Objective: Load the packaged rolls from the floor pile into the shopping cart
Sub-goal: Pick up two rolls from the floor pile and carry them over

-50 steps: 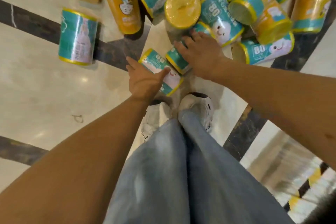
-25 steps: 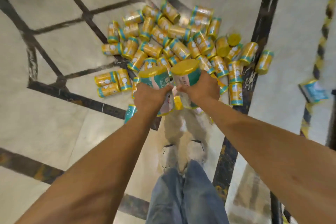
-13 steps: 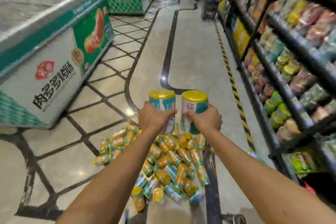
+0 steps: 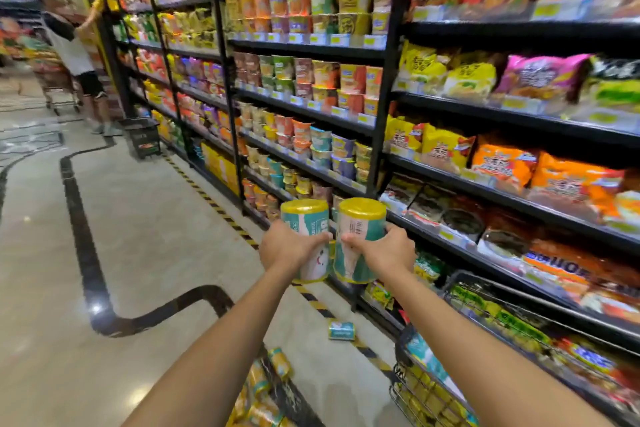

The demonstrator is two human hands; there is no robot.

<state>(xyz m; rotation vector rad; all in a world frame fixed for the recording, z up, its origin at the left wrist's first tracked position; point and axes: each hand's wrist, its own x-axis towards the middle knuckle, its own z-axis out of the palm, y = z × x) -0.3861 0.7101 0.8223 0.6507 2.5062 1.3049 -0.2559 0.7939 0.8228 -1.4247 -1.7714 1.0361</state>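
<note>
Stocked shelving (image 4: 381,87) fills the right side of the aisle; pale polished floor (image 4: 145,225) runs along the left. The wire-sided shopping cart (image 4: 412,388) stands low at the right, close against the shelving; packages show inside it, but their kind cannot be told. The floor pile (image 4: 258,388) of packaged rolls lies at the bottom edge, just left of the cart; one stray roll (image 4: 341,329) lies apart on the hazard striping.

Two rolls are off the floor, upright and side by side in the air ahead of the person, nearly touching: the left roll (image 4: 306,236) in the left hand (image 4: 289,251), the right roll (image 4: 362,230) in the right hand (image 4: 389,251). The fingers (image 4: 320,238) of each hand are wrapped round the body of its roll, grasping it.

Assessment: the carry step is in hand, between pickup and deposit; both rolls are above and left of the cart. The next move calls for swinging both rolls right and down past the cart rim, then letting go inside; rolls remain on the floor, so the task is judged unfinished.
</note>
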